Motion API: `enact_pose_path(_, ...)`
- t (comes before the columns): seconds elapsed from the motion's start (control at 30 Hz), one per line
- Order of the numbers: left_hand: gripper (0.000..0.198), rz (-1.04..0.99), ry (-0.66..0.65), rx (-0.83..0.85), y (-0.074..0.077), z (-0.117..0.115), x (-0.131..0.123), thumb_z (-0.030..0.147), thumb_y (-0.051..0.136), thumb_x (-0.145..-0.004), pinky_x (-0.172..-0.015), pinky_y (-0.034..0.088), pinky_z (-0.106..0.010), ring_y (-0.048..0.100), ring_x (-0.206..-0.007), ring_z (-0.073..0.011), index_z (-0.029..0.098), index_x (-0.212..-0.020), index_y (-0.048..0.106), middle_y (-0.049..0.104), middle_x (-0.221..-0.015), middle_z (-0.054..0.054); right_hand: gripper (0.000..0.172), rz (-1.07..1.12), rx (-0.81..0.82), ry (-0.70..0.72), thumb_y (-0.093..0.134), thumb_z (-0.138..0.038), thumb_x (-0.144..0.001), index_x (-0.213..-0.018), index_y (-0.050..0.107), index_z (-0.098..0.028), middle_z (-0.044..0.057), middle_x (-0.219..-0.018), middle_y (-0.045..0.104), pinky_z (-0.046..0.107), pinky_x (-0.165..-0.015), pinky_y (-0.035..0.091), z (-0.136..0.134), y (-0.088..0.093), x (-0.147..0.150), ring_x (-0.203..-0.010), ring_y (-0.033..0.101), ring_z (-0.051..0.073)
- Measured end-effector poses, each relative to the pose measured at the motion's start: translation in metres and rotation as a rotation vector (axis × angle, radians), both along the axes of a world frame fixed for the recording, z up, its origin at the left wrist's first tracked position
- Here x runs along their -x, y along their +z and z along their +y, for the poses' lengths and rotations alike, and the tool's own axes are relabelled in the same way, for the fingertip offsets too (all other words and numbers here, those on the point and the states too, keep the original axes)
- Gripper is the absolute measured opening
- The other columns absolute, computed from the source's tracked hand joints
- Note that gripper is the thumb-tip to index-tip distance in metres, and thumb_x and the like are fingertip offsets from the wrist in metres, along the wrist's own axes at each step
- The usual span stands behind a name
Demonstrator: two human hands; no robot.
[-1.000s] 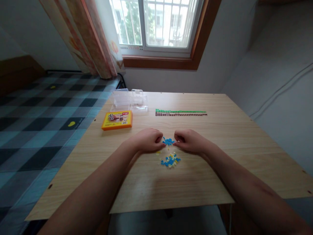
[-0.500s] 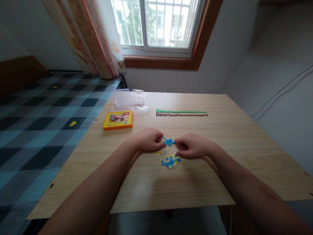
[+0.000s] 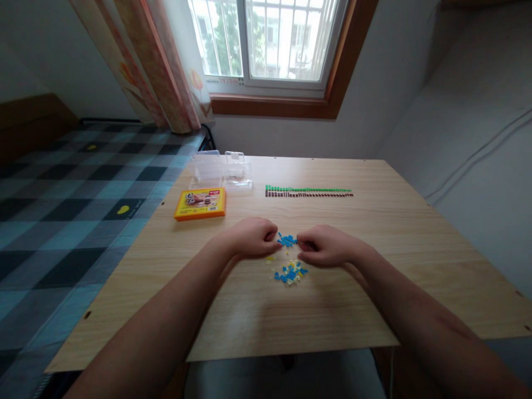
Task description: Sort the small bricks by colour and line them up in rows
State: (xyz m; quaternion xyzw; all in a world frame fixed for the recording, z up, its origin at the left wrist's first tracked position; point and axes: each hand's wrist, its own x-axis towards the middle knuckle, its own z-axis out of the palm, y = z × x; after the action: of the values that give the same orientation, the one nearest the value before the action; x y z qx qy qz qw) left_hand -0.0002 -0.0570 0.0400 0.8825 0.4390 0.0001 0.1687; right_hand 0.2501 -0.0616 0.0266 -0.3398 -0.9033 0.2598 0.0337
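My left hand (image 3: 260, 238): fingers curled, at left edge of blue pile (image 3: 287, 240); cannot tell if gripping any pieces. My right hand (image 3: 324, 245): curled at pile's right edge, grip likewise unclear. Mixed blue-yellow pile (image 3: 291, 274) on desk (image 3: 324, 321), nearer me. Beyond hands: green row (image 3: 300, 190), dark row (image 3: 296, 195).

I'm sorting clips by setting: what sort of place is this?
Probably a bedroom in a home: a bed with a checked cover, a flowered curtain and a window.
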Motion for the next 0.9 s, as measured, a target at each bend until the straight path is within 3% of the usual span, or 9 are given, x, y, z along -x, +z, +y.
enact_pose_path(0.57, 0.035, -0.008, 0.011, 0.039, 0.0, 0.001, 0.002, 0.05, 0.057, -0.084, -0.057, 0.028, -0.03, 0.046, -0.061, -0.016, 0.021, -0.066, 0.052, 0.06, -0.068, -0.001, 0.019, -0.049, 0.042, -0.015, 0.068, -0.028, -0.076, -0.07, 0.052, -0.02, -0.003, -0.064, 0.056, 0.027, -0.055, 0.022, 0.001, 0.005, -0.005, -0.058, 0.042, 0.011)
enact_pose_path(0.8, 0.035, -0.022, 0.009, 0.065, -0.001, 0.002, 0.002, 0.05, 0.058, -0.084, -0.055, 0.026, -0.03, 0.044, -0.06, -0.0153, 0.021, -0.065, 0.049, 0.058, -0.067, -0.001, 0.028, -0.047, -0.06, -0.255, 0.059, -0.039, -0.09, -0.07, 0.054, -0.019, 0.001, -0.068, 0.06, 0.028, -0.056, 0.026, 0.007, -0.004, -0.003, -0.061, 0.045, 0.013)
enact_pose_path(0.9, 0.036, -0.036, 0.003, 0.066, -0.001, 0.003, 0.002, 0.05, 0.058, -0.084, -0.055, 0.025, -0.03, 0.043, -0.059, -0.015, 0.021, -0.065, 0.049, 0.057, -0.065, -0.001, 0.035, -0.078, 0.002, -0.255, 0.056, -0.049, -0.092, -0.072, 0.055, -0.019, 0.002, -0.07, 0.062, 0.028, -0.057, 0.027, 0.006, 0.002, -0.003, -0.063, 0.047, 0.014)
